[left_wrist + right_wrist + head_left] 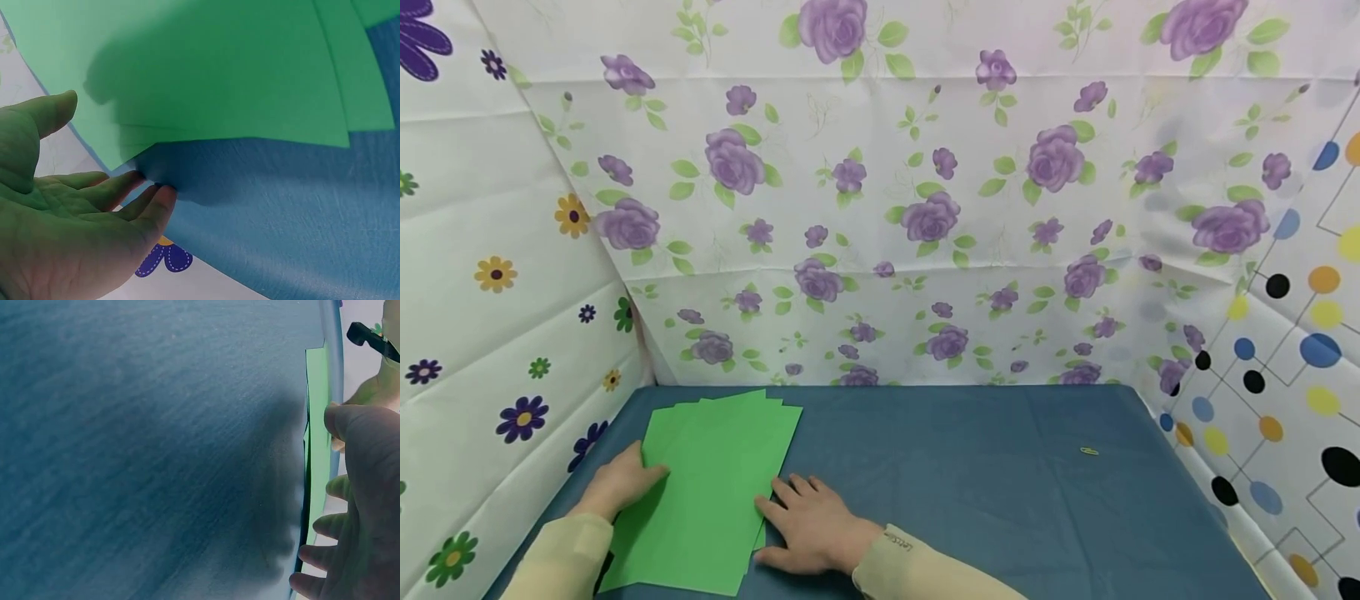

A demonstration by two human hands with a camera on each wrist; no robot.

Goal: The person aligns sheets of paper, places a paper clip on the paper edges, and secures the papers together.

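Observation:
Several green sheets (707,492) lie in a loosely aligned stack on the left part of the blue table, their corners fanned out. At the stack's left edge is the left hand (617,483), thumb over the top sheet and fingers at the side; the left wrist view shows this hand (81,194) with its fingers spread from the thumb, fingertips by the sheets' edge. The right hand (816,525) lies at the right edge with fingers extended. In the right wrist view, the right hand (369,500) is beside the green sheets (317,425), fingers apart.
A small yellow paper clip (1089,451) lies on the right part of the blue table (970,500). Floral cloth (925,217) hangs behind the table, with a flowered cloth (497,333) at the left and a dotted cloth (1292,375) at the right.

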